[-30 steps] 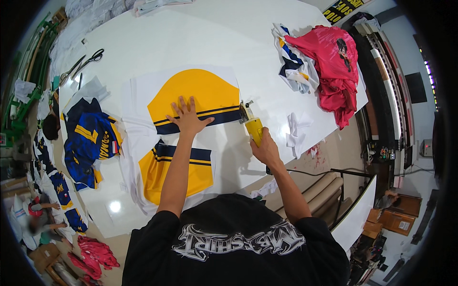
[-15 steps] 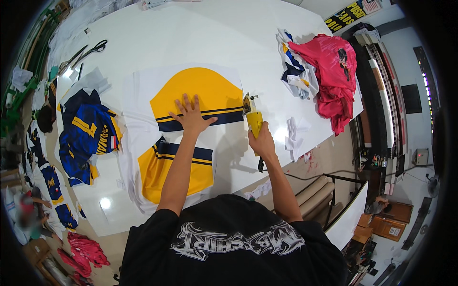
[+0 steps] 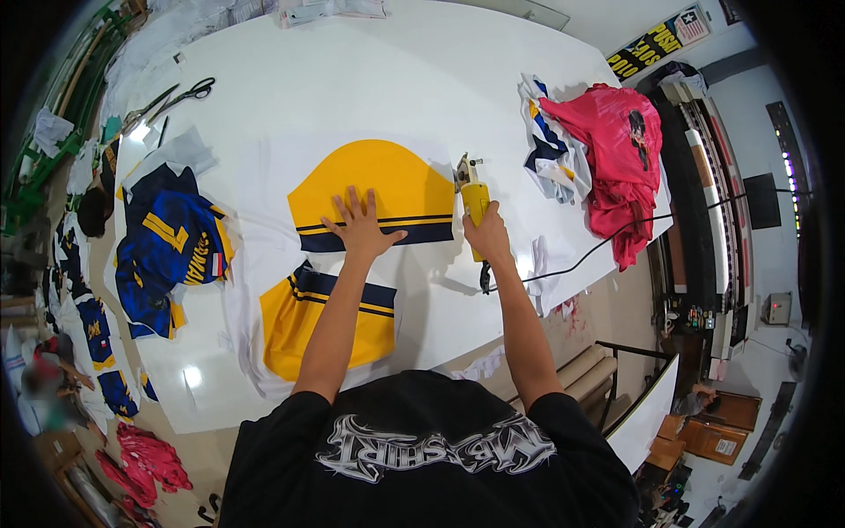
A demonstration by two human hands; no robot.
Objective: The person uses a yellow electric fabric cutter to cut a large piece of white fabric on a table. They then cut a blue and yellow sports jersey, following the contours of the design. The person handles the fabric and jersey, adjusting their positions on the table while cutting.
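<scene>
My left hand [image 3: 361, 231] lies flat with fingers spread, pressing on a yellow sleeve-shaped fabric panel [image 3: 370, 176] with navy stripes, printed on white cloth. In my right hand [image 3: 488, 234] is a yellow electric fabric cutter [image 3: 475, 201], gripped around its body. Its metal cutting head points away from me, just beside the panel's right edge. Whether the blade touches cloth I cannot tell. Nearer to me is a second yellow panel [image 3: 334, 330] with navy stripes, rumpled and partly covered by my left forearm.
The white table [image 3: 422, 79] carries black scissors [image 3: 195, 90] at far left and a blue printed jersey piece [image 3: 176, 246] below them. Pink fabric [image 3: 607, 132] and striped scraps [image 3: 554, 154] lie at right. The cutter's black cord [image 3: 590, 255] crosses the pink fabric. Rolls [image 3: 581, 378] stand beyond the table's edge.
The cutter in my right hand has moved away from me along the panel's right edge. Its cord has risen and now crosses the pink fabric. My left hand stays on the panel.
</scene>
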